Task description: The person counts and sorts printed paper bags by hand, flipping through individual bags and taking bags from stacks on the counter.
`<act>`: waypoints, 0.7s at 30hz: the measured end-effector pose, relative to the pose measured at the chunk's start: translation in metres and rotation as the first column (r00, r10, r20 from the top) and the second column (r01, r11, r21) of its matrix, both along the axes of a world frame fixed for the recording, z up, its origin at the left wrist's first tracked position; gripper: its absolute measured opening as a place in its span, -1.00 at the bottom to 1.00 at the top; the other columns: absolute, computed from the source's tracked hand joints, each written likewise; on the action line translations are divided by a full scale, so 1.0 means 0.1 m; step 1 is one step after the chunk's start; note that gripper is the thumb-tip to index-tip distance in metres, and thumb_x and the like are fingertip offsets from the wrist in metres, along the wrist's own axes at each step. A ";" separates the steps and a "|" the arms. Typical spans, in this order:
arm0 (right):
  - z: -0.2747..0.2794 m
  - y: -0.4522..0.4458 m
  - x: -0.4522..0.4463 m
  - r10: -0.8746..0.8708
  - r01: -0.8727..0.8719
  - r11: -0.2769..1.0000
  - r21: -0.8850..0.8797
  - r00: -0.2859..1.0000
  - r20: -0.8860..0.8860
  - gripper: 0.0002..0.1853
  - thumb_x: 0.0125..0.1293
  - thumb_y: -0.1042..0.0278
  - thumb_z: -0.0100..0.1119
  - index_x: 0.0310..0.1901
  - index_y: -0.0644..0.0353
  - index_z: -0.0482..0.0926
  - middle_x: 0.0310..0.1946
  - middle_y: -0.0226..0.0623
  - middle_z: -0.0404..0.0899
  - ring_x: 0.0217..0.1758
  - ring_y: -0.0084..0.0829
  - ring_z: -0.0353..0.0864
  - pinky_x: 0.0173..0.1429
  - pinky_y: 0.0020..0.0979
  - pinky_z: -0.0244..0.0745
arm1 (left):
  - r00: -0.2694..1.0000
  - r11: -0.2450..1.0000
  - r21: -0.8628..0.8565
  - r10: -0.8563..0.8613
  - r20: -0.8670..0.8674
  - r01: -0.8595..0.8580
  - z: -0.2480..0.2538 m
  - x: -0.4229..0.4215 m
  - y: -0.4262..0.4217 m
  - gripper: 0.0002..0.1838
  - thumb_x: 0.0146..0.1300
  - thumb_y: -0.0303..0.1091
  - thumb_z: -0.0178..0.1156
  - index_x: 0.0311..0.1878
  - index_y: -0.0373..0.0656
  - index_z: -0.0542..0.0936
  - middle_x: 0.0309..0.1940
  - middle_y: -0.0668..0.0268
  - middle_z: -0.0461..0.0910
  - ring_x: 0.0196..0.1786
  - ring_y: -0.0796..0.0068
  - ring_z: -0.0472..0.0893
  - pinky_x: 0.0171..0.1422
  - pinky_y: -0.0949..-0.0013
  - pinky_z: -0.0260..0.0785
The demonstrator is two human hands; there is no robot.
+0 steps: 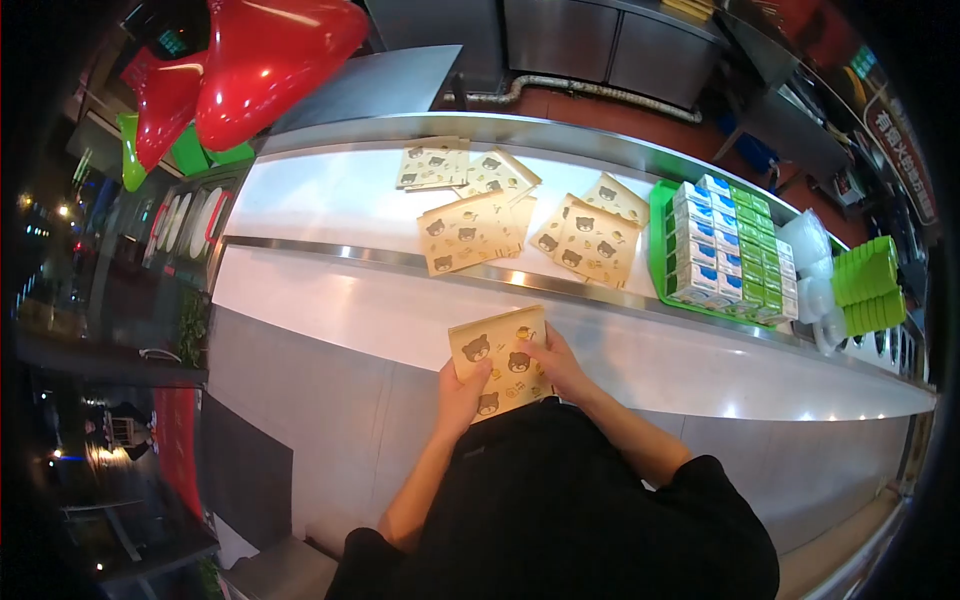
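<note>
Between both hands I hold a tan paper bag (505,352) printed with brown bear faces, close to my body at the near counter edge. My left hand (463,392) grips its left side, thumb on the front. My right hand (553,362) closes on the right side, thumb also on the printed face. Whether it is one bag or a thin stack I cannot tell. Beyond it on the white counter lie loose piles of the same paper bags (468,232), with more bags (590,240) to the right.
A green tray (658,240) of small drink cartons (722,245) stands on the counter's right, beside clear plastic containers (808,245) and stacked green baskets (868,285). Red balloons (275,65) hang at upper left. A metal strip (380,255) runs along the counter.
</note>
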State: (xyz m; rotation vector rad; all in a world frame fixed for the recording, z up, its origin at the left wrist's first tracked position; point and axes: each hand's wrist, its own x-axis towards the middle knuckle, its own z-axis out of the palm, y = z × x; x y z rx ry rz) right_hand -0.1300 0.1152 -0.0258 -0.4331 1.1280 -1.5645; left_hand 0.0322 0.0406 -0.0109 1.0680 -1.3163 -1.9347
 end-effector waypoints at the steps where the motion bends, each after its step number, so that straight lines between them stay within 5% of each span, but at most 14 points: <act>1: -0.01 0.05 -0.01 0.022 -0.023 0.999 0.029 0.999 0.030 -0.53 0.31 0.44 0.08 0.24 0.28 0.27 0.01 -0.27 0.51 0.00 -0.50 0.49 0.10 -0.42 0.43 | 1.000 1.000 -0.010 -0.030 0.007 0.030 -0.01 -0.01 0.02 -0.71 0.30 -0.40 0.19 0.04 -0.31 0.49 -0.16 0.26 0.61 -0.16 0.53 0.59 -0.09 0.42 0.49; 10: -0.17 0.52 -0.22 -0.100 0.100 0.995 -0.012 0.962 -0.255 -0.52 0.36 0.42 0.02 0.30 0.23 0.24 0.03 -0.28 0.49 0.02 -0.51 0.50 0.09 -0.45 0.44 | 0.990 0.984 0.137 -0.127 0.068 0.117 -0.04 -0.37 0.34 -0.71 0.26 -0.42 0.23 0.00 -0.34 0.51 -0.18 0.24 0.62 -0.19 0.52 0.61 -0.12 0.43 0.50; 13: -0.18 0.72 -0.44 0.031 -0.032 0.998 -0.056 0.999 -0.020 -0.52 0.38 0.41 -0.02 0.31 0.22 0.20 0.06 -0.28 0.47 0.04 -0.52 0.48 0.11 -0.45 0.44 | 0.979 0.977 0.106 -0.194 0.063 0.186 -0.06 -0.41 0.36 -0.72 0.24 -0.43 0.23 -0.03 -0.37 0.52 -0.19 0.22 0.63 -0.21 0.51 0.62 -0.16 0.43 0.51; 21: -0.23 1.01 -0.45 0.025 -0.024 0.998 0.062 1.000 -0.014 -0.53 0.45 0.37 -0.09 0.35 0.21 0.15 0.08 -0.29 0.45 0.07 -0.54 0.47 0.13 -0.44 0.44 | 0.976 0.978 0.119 -0.183 0.115 0.169 -0.04 -0.57 0.57 -0.73 0.22 -0.46 0.23 -0.05 -0.40 0.53 -0.20 0.16 0.63 -0.24 0.48 0.64 -0.22 0.44 0.53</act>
